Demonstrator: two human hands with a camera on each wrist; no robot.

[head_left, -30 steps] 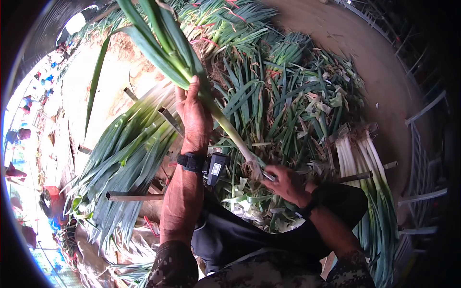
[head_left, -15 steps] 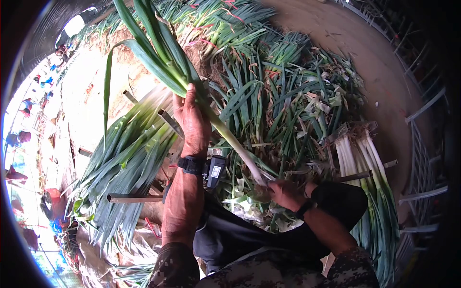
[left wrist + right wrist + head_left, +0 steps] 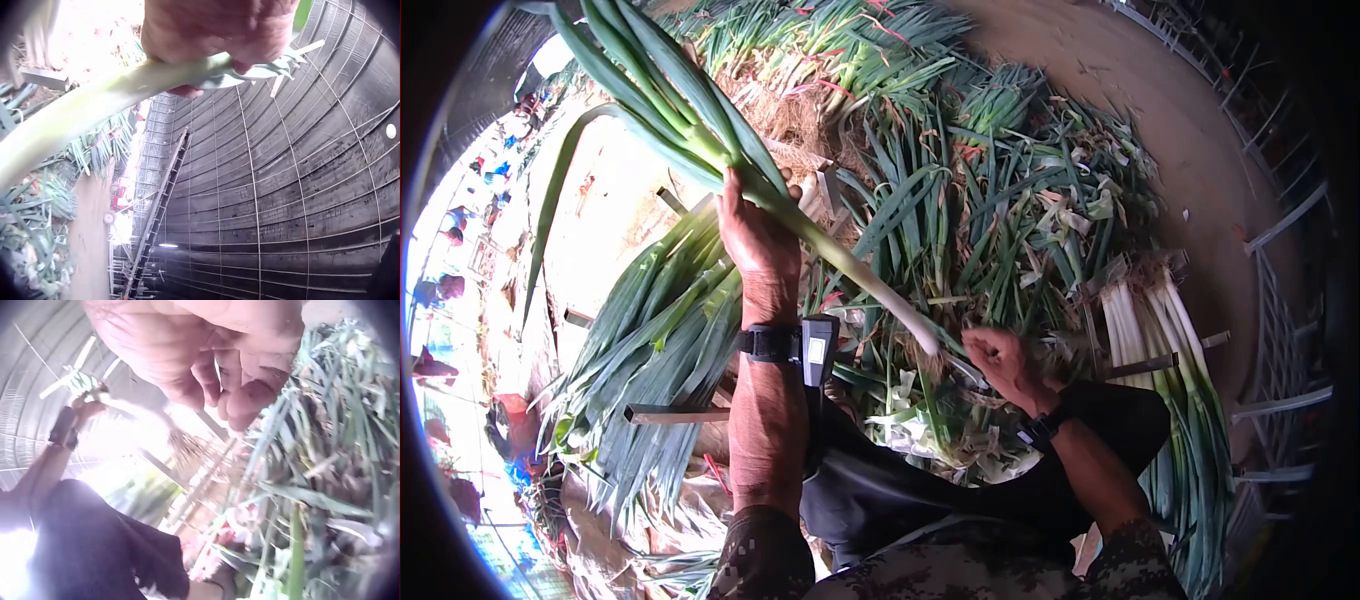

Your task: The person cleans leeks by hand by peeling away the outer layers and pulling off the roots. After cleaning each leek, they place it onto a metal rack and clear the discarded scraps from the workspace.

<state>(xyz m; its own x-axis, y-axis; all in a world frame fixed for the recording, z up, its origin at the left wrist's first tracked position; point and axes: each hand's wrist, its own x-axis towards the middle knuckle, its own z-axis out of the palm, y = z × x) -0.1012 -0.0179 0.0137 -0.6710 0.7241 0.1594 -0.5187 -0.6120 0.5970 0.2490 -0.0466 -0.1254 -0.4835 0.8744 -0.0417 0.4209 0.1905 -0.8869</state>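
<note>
My left hand (image 3: 758, 235) grips a long green onion (image 3: 865, 285) around the base of its leaves. Its green leaves spread toward the upper left, and its white stem slants down to the roots (image 3: 935, 362) at the lower right. The left wrist view shows the pale stem (image 3: 81, 112) running out from under the fingers. Close beside the root end, my right hand (image 3: 1005, 370) pinches a small flat metal blade (image 3: 214, 425) between thumb and curled fingers. Most of that blade's handle end is hidden in the hand.
A bundle of green onions (image 3: 650, 320) lies across metal bars (image 3: 680, 413) on the left. Another bundle (image 3: 1165, 350) rests on a rack at right. A heap of onions (image 3: 960, 220) lies ahead, with peeled trimmings (image 3: 910, 425) near the knees.
My left hand has shifted left, taking the onion with it. My right hand has risen slightly and now sits a little apart from the roots, where it overlapped them before.
</note>
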